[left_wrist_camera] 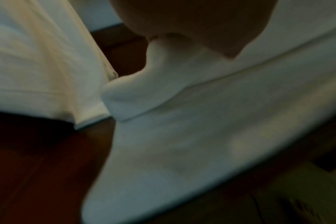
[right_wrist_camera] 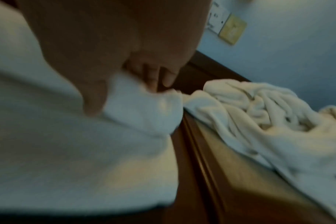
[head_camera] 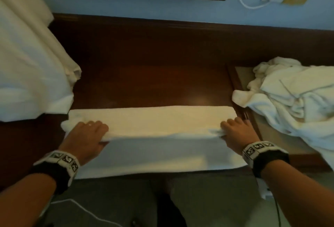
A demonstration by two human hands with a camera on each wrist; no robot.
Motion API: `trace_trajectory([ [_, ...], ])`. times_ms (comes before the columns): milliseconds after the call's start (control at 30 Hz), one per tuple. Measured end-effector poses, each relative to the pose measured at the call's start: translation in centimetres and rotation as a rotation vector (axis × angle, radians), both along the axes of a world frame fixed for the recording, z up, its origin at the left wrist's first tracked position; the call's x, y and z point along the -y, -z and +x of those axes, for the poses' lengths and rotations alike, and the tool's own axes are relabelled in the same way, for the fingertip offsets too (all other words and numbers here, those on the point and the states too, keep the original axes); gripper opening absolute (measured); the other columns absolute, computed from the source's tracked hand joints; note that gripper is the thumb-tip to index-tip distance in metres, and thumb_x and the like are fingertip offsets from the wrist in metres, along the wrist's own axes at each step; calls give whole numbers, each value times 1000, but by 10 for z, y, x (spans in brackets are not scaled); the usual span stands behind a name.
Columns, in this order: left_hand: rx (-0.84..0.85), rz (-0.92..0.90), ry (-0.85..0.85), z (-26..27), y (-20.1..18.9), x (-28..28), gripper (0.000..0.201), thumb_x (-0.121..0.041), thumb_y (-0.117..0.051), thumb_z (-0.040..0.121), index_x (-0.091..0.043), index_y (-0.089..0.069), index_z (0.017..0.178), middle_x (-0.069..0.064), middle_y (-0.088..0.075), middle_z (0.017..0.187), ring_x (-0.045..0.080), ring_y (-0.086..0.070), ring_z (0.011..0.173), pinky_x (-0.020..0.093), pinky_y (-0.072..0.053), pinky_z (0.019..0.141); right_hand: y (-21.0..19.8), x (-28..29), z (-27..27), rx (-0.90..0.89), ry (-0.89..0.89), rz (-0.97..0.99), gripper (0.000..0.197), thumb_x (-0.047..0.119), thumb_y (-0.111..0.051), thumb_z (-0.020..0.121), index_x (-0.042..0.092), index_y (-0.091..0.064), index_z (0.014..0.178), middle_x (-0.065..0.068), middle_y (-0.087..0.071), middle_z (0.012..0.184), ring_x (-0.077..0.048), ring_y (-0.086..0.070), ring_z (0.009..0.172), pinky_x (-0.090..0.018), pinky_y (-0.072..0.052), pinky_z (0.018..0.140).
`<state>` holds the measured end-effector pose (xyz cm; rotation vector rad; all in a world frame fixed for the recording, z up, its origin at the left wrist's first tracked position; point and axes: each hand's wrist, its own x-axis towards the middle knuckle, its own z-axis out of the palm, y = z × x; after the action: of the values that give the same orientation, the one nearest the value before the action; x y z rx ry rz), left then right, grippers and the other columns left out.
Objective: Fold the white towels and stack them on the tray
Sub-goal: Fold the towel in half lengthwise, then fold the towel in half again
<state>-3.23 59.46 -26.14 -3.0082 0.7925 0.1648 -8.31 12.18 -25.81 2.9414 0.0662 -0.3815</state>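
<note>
A white towel [head_camera: 153, 136] lies across the dark wooden table [head_camera: 144, 74], its far half doubled over the near half. My left hand [head_camera: 86, 136] grips the folded layer at the towel's left end, where the cloth [left_wrist_camera: 163, 106] bunches under the palm. At the right end, my right hand [head_camera: 236, 132] pinches the same layer, thumb under and fingers [right_wrist_camera: 155, 75] over the towel [right_wrist_camera: 86, 151]. A pile of crumpled white towels [head_camera: 292, 100] covers the tray [head_camera: 244, 74] at the right.
White bedding [head_camera: 30, 67] hangs over the table's left side. The wall behind carries a socket with a white cable [head_camera: 245, 4]. Grey trousers [head_camera: 198, 199] show below the table's near edge. The tray's wooden rim [right_wrist_camera: 197, 151] runs beside the towel's right end.
</note>
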Motion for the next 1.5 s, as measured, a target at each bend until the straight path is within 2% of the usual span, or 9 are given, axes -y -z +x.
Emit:
trace_trajectory([
  [100, -163, 238, -46, -39, 34, 1, 51, -49, -69, 84, -25, -52, 126, 0, -58, 117, 21, -61, 100, 37, -47, 84, 22, -15, -36, -274, 118, -122, 39, 38, -60, 88, 28, -50, 125, -1, -50, 130, -27, -40, 126, -49, -31, 104],
  [267, -177, 203, -17, -62, 71, 15, 91, -16, -97, 44, -11, -63, 128, 25, -64, 122, 45, -67, 99, 56, -59, 72, 52, -49, -57, -211, 13, 8, 70, 19, -57, 90, 19, -21, 150, -16, -13, 159, -43, -24, 142, -53, -32, 113],
  [467, -333, 128, -16, -61, 95, 44, 85, -20, -82, 75, -26, -44, 151, 28, -38, 153, 48, -46, 135, 60, -53, 92, 74, -47, -60, -322, 61, 160, 82, 9, -43, 99, 25, 15, 155, -16, 21, 161, -46, 6, 148, -54, -33, 114],
  [633, -298, -19, -90, -14, 101, 55, 70, -22, -50, 102, -29, -12, 160, 19, -2, 167, 40, -8, 153, 58, -21, 118, 80, -34, -8, -287, 116, 245, 80, 8, -39, 98, 35, 11, 155, -6, 19, 163, -39, 7, 150, -57, -30, 114],
  [733, -346, -167, -149, 4, 103, 56, 64, -22, -43, 106, -31, -9, 159, 12, -1, 168, 35, -3, 154, 54, -10, 122, 81, -21, 8, -237, 98, 343, 77, 9, -38, 98, 37, 6, 155, -2, 12, 165, -34, 5, 151, -55, -26, 118],
  [900, -172, -151, 120, -25, 118, 32, 59, -30, -33, 98, -34, -24, 156, 19, -26, 162, 50, -28, 144, 68, -30, 107, 84, -4, -14, -224, -118, 279, 83, 6, -46, 97, 35, 4, 156, -3, 9, 165, -35, 10, 150, -48, -38, 110],
  [1200, -71, -152, 131, -35, 120, 33, 54, -23, -37, 93, -22, -40, 147, 22, -44, 152, 51, -44, 134, 72, -38, 97, 92, -3, -32, -95, -69, 342, 86, -1, -45, 90, 34, -4, 157, 1, 1, 165, -30, 1, 152, -49, -24, 118],
  [1367, -20, -68, 246, -40, 118, 40, 55, -28, -44, 90, -18, -44, 144, 24, -45, 151, 51, -45, 134, 70, -36, 97, 96, 7, -38, -176, -177, 247, 86, 1, -42, 91, 32, 3, 157, 0, 18, 163, -29, 15, 149, -44, -5, 118],
  [1500, -51, -34, 278, -36, 106, 82, 89, -22, -80, 69, -18, -42, 149, 20, -35, 158, 43, -24, 148, 70, -37, 100, 85, 12, -32, -73, -13, 266, 79, -1, -47, 90, 21, -13, 158, -6, 2, 165, -27, 0, 152, -44, -11, 121],
])
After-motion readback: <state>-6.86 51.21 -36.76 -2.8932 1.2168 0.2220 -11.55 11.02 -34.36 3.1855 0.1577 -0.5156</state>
